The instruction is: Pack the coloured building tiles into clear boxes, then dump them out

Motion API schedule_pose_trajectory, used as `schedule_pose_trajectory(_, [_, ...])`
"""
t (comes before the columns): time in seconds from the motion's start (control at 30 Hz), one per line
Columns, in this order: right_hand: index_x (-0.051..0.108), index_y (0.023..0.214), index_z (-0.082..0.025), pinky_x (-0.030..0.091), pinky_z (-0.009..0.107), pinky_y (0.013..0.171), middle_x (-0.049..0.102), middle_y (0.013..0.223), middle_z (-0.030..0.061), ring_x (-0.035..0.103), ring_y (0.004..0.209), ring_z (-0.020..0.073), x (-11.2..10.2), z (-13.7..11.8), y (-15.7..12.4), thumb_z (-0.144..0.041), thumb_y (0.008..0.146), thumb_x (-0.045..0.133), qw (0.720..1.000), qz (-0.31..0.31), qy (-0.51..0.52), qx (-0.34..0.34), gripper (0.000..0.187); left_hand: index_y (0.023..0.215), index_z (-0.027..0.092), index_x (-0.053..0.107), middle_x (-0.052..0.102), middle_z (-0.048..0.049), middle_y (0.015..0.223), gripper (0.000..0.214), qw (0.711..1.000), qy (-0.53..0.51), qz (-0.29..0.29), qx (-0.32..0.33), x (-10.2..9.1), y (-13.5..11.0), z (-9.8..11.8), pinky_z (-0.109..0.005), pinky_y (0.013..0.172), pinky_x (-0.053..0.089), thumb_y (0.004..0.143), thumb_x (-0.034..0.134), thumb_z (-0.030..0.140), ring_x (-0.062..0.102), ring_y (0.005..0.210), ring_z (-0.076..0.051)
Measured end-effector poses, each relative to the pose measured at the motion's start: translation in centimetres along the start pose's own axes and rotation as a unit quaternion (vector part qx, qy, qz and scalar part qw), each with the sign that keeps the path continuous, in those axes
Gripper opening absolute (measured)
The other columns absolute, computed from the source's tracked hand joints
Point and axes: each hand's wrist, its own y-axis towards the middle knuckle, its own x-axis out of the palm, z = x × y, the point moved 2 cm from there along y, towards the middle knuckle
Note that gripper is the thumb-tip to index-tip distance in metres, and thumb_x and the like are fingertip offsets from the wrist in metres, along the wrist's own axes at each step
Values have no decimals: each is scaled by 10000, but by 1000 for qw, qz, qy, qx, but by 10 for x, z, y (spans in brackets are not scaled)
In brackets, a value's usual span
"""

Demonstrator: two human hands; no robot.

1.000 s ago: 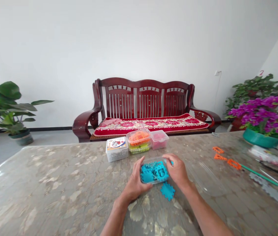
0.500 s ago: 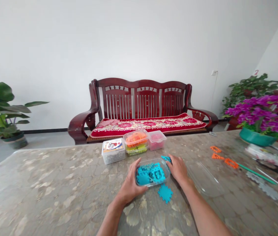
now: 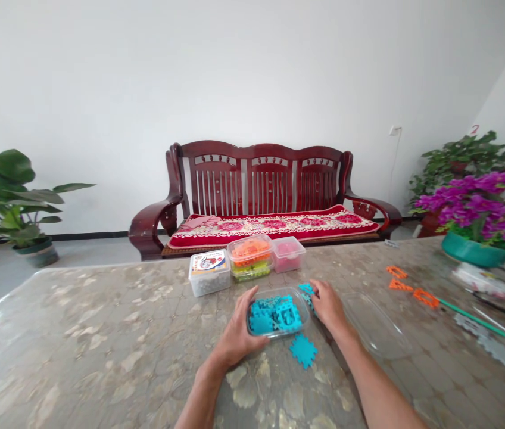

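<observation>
A clear plastic box full of turquoise toothed tiles sits on the marbled table. My left hand clasps the box's left side, fingers curled round its wall. My right hand is at the box's right rim, pinching a turquoise tile at the far corner. Another turquoise tile lies loose on the table just in front of the box.
Behind stand a white lidded box, a box of orange and green pieces and a pink box. A clear lid lies right of my hand. Orange pieces, grey pieces and a purple flower pot sit right.
My right hand slid from the box's top rim to its far right corner and took a turquoise tile there. The box was set down flat; my left hand kept hold.
</observation>
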Motion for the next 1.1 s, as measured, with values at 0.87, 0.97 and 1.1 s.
schedule_pose_trajectory(0.87, [755, 916, -247, 480, 323, 863, 736, 939, 31, 617, 923, 191, -29, -83, -35, -7, 798, 448, 957, -24, 52, -285, 407, 1480, 247, 292, 357, -120, 1464, 1011, 999, 29, 5, 21, -3, 2, -6, -514, 1129, 334, 594, 772, 158, 402, 1331, -335])
schedule_pose_trajectory(0.97, [746, 896, -236, 478, 332, 884, 738, 934, 38, 625, 938, 191, -33, -81, -32, -26, 795, 430, 964, 3, 82, -251, 393, 1482, 240, 292, 355, -124, 1470, 1020, 1000, 21, 5, 20, -3, 2, -6, -514, 1137, 324, 588, 776, 155, 388, 1346, -339])
schedule_pose_trajectory(1.1, [715, 926, -224, 501, 296, 787, 731, 936, 52, 655, 852, 183, -43, -70, -28, -120, 793, 456, 986, 28, 106, -128, 309, 1486, 257, 291, 364, -109, 1474, 1025, 1000, 13, 13, 15, -3, 2, -8, -507, 1138, 329, 583, 760, 130, 392, 1348, -331])
